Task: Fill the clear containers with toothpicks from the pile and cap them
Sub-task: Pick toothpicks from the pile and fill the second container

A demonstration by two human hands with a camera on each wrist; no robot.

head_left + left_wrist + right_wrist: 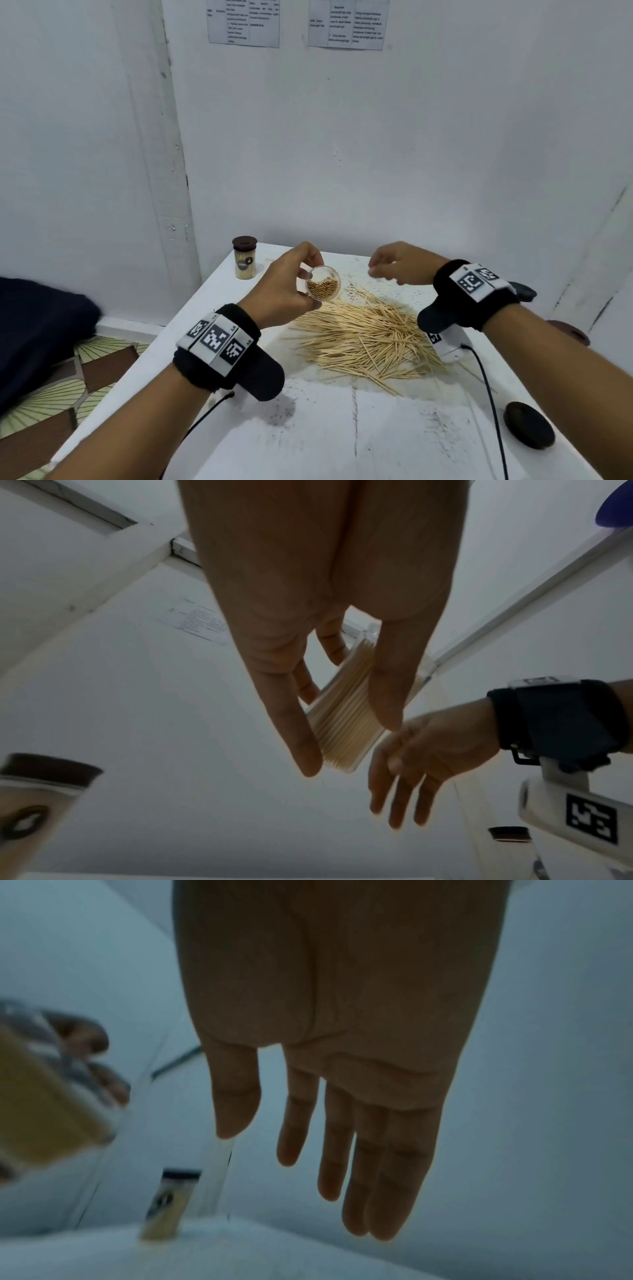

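Observation:
My left hand (294, 284) grips a clear container (323, 283) above the table, tilted so its open mouth faces me; toothpick ends fill its lower half. From the left wrist, the same container (346, 718) sits between thumb and fingers, packed with toothpicks. My right hand (394, 265) hovers just right of it with relaxed, straight fingers (329, 1150), holding nothing. The toothpick pile (366, 337) lies spread on the white table (308, 435) below both hands. A filled container with a dark cap (245, 257) stands at the table's far left corner.
A loose dark cap (529, 425) lies near the table's right edge, and a brown one (568, 332) sits further back on the right. White walls close in behind and to the left. Cables hang from both wrist cameras.

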